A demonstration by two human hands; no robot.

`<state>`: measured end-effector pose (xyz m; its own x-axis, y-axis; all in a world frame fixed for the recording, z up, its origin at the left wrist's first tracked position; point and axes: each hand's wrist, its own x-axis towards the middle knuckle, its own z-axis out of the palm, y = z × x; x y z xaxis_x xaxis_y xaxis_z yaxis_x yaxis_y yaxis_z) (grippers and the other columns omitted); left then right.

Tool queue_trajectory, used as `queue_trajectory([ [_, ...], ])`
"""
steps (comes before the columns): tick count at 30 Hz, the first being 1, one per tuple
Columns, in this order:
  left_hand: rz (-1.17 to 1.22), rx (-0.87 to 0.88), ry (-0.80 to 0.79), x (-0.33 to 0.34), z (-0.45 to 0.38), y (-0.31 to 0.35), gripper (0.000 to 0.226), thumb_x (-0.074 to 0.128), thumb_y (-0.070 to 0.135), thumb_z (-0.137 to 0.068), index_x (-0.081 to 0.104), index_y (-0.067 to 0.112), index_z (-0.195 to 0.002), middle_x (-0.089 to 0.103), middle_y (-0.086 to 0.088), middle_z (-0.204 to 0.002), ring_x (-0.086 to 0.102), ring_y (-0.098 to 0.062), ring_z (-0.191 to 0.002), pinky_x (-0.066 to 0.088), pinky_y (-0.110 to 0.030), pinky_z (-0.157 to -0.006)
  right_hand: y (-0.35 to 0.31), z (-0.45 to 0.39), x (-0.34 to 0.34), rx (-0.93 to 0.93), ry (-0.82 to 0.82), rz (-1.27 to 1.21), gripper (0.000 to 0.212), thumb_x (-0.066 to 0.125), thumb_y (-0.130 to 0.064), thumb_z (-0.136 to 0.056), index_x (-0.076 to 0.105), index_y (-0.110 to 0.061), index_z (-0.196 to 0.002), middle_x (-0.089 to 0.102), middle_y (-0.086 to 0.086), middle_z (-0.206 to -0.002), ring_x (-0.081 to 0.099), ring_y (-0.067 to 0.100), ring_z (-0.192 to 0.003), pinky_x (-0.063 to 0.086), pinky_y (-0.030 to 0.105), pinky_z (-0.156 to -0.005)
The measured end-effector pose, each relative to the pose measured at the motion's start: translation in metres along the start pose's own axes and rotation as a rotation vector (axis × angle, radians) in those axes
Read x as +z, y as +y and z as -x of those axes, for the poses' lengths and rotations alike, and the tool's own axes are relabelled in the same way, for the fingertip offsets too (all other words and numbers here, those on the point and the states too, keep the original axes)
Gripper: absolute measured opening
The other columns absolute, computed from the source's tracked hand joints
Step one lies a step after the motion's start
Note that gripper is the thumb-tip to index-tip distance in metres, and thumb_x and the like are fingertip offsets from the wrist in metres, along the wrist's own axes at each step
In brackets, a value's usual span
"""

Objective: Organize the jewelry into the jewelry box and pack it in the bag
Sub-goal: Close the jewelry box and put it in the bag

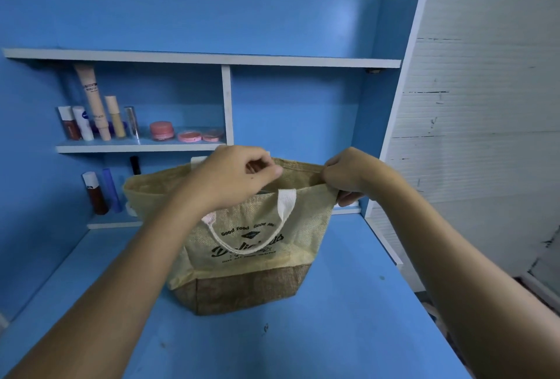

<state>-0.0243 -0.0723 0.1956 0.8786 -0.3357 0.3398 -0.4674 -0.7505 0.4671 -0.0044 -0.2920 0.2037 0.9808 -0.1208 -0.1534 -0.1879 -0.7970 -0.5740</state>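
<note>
Your bag [260, 245], a woven tan tote with a darker brown base and black lettering on its front, stands upright on the blue desk [348, 318], directly between your two forearms. Your left hand [239, 178] sits over the middle of the bag's top edge with its fingers curled in and thumb meeting them, pinching something small at the mouth of the bag; you cannot tell from here exactly what it holds. Your right hand [348, 175] is closed around the bag's right top corner, fingers folded over the rim and thumb tucked beneath. The white handle [285, 206] on the near side hangs down loose over the lettering, just below your left hand. The jewelry box is not visible; the bag's inside is hidden by your hands and the rim. Behind the bag, on the shelf [136, 146] to the left, stand cosmetic tubes [92, 99] and pink jars [162, 130].
</note>
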Motion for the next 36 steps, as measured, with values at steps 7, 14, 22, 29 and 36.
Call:
queue_trajectory([
  [7,-0.163,-0.095,-0.406,0.021,-0.048,0.024,0.024,0.057,0.046,-0.094,0.071,0.033,-0.109,0.064,0.013,-0.115,0.058,-0.011,-0.105,0.047,-0.03,-0.091,0.001,-0.002,0.0,0.017,0.014,-0.021,0.034,0.043,-0.014,-0.09,0.071,-0.005,-0.108,0.075,0.014,-0.087,0.076,0.024,-0.071,0.063,0.038,-0.074],
  [14,-0.338,-0.151,-0.561,0.042,-0.071,0.027,0.034,0.049,0.023,-0.093,0.068,0.023,-0.121,0.064,0.002,-0.124,0.06,-0.021,-0.111,0.051,-0.036,-0.096,-0.001,-0.003,-0.001,0.019,0.011,0.016,0.037,0.041,-0.008,-0.088,0.069,0.001,-0.11,0.075,0.018,-0.088,0.07,0.023,-0.06,0.061,0.033,-0.071],
  [22,-0.341,-0.255,-0.532,0.055,-0.086,0.027,0.035,0.051,0.029,-0.096,0.068,0.017,-0.123,0.065,-0.001,-0.111,0.053,-0.02,-0.085,0.043,-0.029,-0.072,-0.005,-0.006,0.0,0.012,0.022,0.056,0.037,0.041,-0.006,-0.086,0.07,-0.001,-0.108,0.075,0.017,-0.081,0.074,0.024,-0.061,0.063,0.036,-0.073],
  [29,-0.35,-0.296,-0.527,0.058,-0.077,0.043,0.033,0.044,0.035,-0.101,0.066,0.013,-0.112,0.056,-0.004,-0.091,0.045,-0.016,-0.06,0.036,-0.025,-0.049,-0.014,-0.007,-0.009,0.056,-0.151,0.282,0.036,0.041,-0.006,-0.094,0.062,-0.002,-0.123,0.075,0.016,-0.095,0.075,0.026,-0.088,0.06,0.041,-0.086],
  [36,-0.239,-0.351,-0.414,0.043,-0.067,0.055,0.032,0.045,0.029,-0.1,0.046,0.013,-0.073,0.041,-0.004,-0.071,0.037,-0.017,-0.056,0.029,-0.025,-0.047,-0.027,-0.017,-0.007,0.057,-0.237,0.383,0.031,0.048,-0.011,-0.099,0.065,-0.002,-0.124,0.073,0.013,-0.103,0.074,0.022,-0.091,0.06,0.036,-0.086],
])
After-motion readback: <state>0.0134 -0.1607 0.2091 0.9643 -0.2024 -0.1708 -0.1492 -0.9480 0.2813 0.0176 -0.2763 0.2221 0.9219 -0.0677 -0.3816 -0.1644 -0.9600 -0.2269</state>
